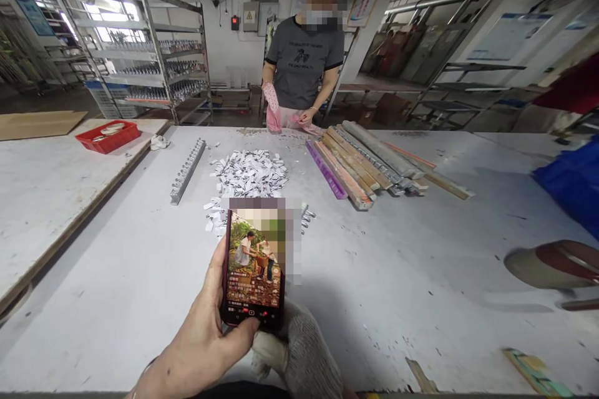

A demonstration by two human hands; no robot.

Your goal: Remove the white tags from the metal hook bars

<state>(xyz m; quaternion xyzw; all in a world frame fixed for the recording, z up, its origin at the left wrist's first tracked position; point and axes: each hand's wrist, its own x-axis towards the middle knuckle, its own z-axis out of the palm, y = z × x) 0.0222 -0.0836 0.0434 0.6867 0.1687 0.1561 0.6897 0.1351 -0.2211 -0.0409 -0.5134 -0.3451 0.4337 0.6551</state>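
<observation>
My left hand [206, 324], bare, is wrapped round a phone [255, 268] held upright over the front of the white table [154, 262]. Its lit screen shows people with a basket outdoors. My right hand [306, 352] wears a knitted glove and is close beside the phone's lower right corner; its fingertips are partly hidden, so what they hold, if anything, is unclear. Behind the phone lies a heap of small white pieces [250, 173]. Some small metal parts [306, 215] show to the right of the phone.
A toothed metal bar [188, 171] lies left of the heap, wooden and metal bars [360, 162] to the right. A red tray [108, 137] sits on the left table. Across the table stands a person [304, 56] with pink sleeves. A mug-like container [555, 262] is at right.
</observation>
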